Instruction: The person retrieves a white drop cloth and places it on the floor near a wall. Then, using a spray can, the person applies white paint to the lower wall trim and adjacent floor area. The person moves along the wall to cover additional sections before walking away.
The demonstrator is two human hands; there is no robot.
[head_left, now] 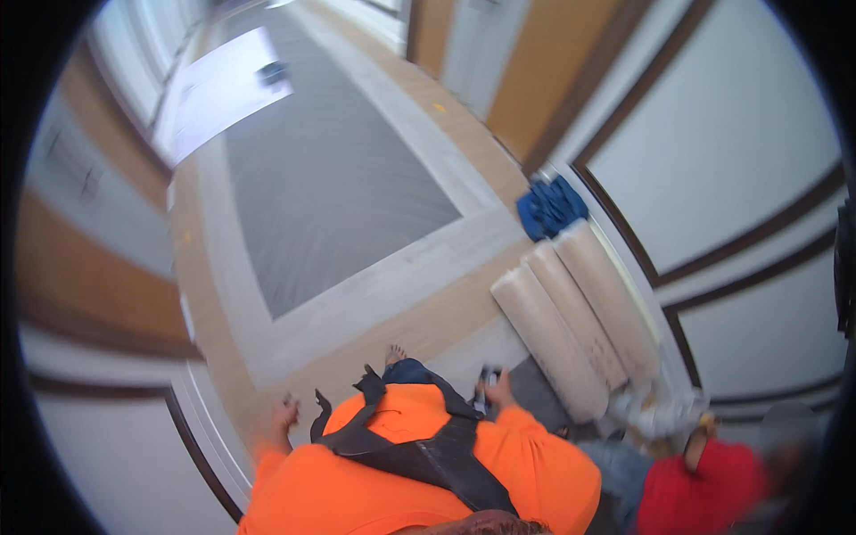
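Note:
I stand in a corridor in an orange shirt with a black harness across my chest. My left hand [286, 412] hangs at my side with the fingers loosely curled and nothing visible in it. My right hand [497, 389] is raised in front of me and grips a small dark device [487, 378]. Three pale rolls of floor covering [571, 316] lie side by side on the floor just right of that hand. My bare foot [394, 354] shows ahead of me.
A blue cloth bundle [550, 205] lies past the rolls by the right wall. A person in a red top [700, 490] is low at my right. Grey carpet [330, 169] with a pale border fills the corridor, and a white sheet [227, 85] lies farther off.

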